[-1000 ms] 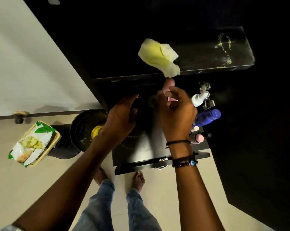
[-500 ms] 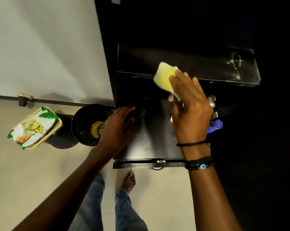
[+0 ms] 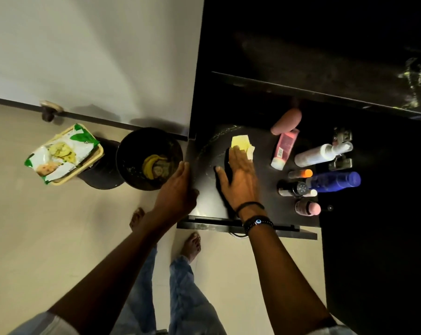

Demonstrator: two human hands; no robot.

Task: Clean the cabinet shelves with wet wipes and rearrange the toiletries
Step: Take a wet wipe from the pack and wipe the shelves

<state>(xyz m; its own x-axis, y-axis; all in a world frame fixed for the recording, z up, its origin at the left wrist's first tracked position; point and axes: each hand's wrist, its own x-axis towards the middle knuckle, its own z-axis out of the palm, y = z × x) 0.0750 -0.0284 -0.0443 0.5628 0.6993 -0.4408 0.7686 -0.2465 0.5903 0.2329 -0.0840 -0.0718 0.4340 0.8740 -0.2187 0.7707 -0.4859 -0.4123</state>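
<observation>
- Pale floor (image 3: 35,238) and white wall, dark cabinet to the right; seen from above, dim light inside the cabinet.
- Wet-wipe pack (image 3: 62,154): far left of the shelf, lying on a small tray on a dark stand. Soft pouch, judged light; best lifted by its sides.
- Waste bin (image 3: 149,158): just left of the shelf, open, with a banana peel inside. Handy drop for spent wipes.
- Left hand (image 3: 176,192): fingers spread, holding nothing, resting at the shelf's left edge as if steadying.
- Shelf (image 3: 204,201): black, glossy, smear rings visible. Its left half is bare room for wiping; front lip near the person's feet, upper shelf (image 3: 325,93) overhanging behind.
- Wipe (image 3: 242,146): yellow, folded, lying on the shelf's middle, pressed flat under the fingertips. Limp, damp, judged very light; handles best under a flat palm, or pinched at a loose corner.
- Right hand (image 3: 241,180): flat, fingers together, pressing the wipe down, not gripping it.
- Toiletries, right side of the shelf: pink tube (image 3: 284,148), white spray bottle (image 3: 323,153), blue bottle (image 3: 335,181), small dark bottles. Crowded, lying or tilted; smooth plastic, likely to roll if nudged. Little free room there.
</observation>
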